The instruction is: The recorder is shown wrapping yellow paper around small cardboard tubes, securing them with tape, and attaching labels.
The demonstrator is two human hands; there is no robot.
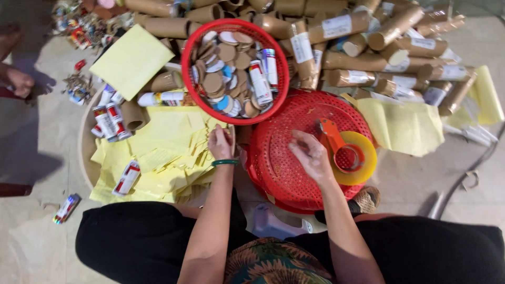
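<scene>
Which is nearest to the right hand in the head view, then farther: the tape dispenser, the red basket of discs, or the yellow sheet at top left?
From the right hand:
1. Tape dispenser, just to its right on the upturned basket.
2. Red basket of discs, above and left.
3. Yellow sheet, far upper left.

A red round basket sits in the middle, filled with brown cardboard discs and small red-and-white tubes. Behind it and to its right lies a big heap of brown cardboard tubes, many with white labels. To the basket's left rests a yellow sheet, with more small tubes below it, and scraps lie farther left on the floor.
</scene>
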